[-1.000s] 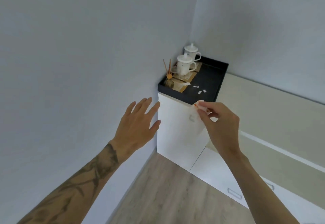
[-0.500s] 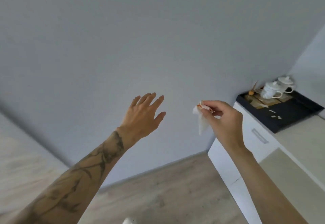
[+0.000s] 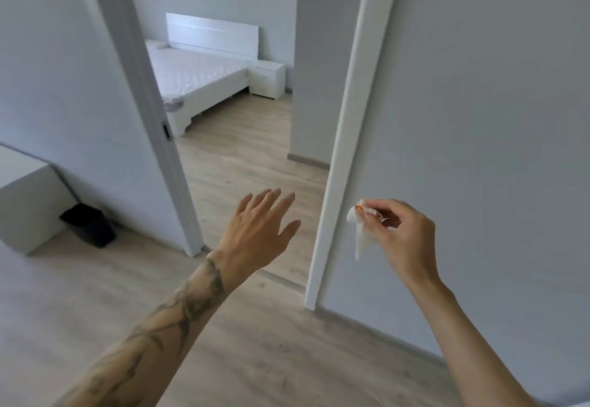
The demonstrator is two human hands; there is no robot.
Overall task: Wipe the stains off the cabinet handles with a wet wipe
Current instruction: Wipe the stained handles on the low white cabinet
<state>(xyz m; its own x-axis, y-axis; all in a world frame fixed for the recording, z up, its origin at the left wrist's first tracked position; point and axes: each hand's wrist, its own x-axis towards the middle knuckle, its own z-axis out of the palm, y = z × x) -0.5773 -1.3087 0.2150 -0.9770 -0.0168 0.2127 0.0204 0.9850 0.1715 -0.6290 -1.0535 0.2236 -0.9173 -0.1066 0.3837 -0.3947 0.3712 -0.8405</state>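
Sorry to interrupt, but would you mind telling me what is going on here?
A person stands by a white door frame with a bed beyond. Their right hand pinches a crumpled wet wipe marked with orange; their left hand is open in the air, touching nothing. No cabinet handle shows in this view.

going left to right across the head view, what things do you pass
white cabinet → black bin → bed → left hand → wipe → right hand
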